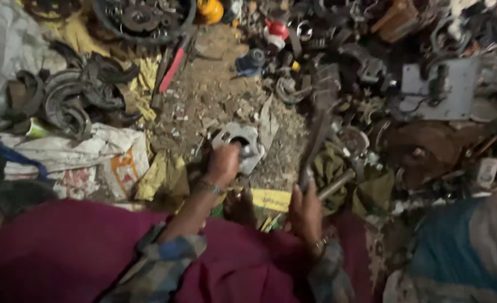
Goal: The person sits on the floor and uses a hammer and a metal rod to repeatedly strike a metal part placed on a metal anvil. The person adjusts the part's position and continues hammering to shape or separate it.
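left hand (224, 164) gripping grey metal casting (242, 143), right hand (304, 210) holding hammer (314, 147)

So your floor (215, 90) is bare packed dirt and grit, scattered with small pale chips. At about 10 o'clock there's a heap of curved dark metal pieces (74, 95), with a printed white sack (86, 157) just below it at 9. A red-handled tool (173, 70) lies near 11. From 1 to 3 o'clock it's a dense pile of dark scrap metal (344, 73), plus a flat grey plate (447, 90). A pale metal housing (240, 143) sits dead centre, yellow rag (161, 177) beside it.
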